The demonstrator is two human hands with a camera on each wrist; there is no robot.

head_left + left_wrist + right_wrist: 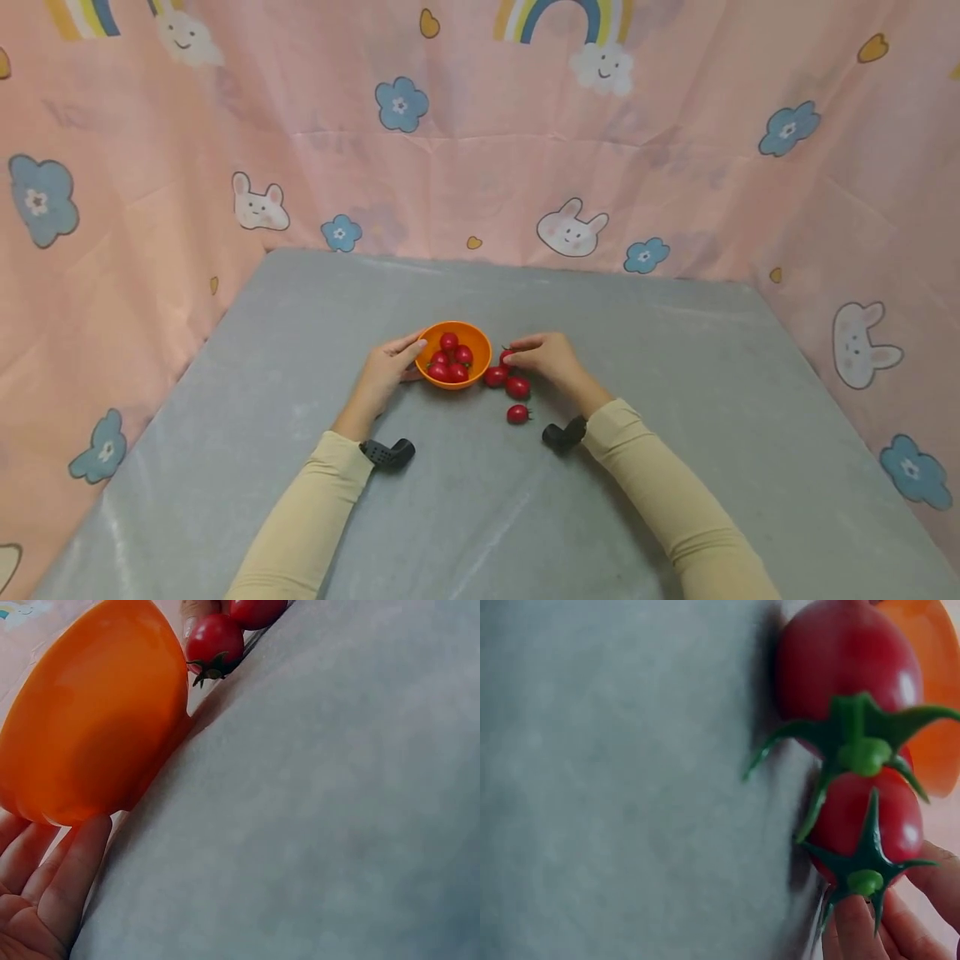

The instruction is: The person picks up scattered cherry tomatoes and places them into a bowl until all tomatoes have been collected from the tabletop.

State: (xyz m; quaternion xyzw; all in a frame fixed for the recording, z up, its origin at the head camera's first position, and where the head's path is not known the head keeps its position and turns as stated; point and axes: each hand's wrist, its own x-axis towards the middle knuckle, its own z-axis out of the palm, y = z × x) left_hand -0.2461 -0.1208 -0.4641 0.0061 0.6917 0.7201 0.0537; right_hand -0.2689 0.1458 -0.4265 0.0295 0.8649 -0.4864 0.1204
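An orange bowl with several cherry tomatoes in it stands on the grey table. My left hand holds the bowl's left side, thumb at the rim; the left wrist view shows its fingers against the orange outer wall. To the right of the bowl, my right hand pinches a cherry tomato, largely hidden by thumb and forefinger. Two tomatoes lie beside it, one a red tomato. Close in the right wrist view are tomatoes with green stalks, near the fingers.
A single tomato lies nearer to me, apart from the others. The grey tabletop extends around the bowl. A pink patterned curtain borders the table at the back and sides. Black devices are worn on both wrists.
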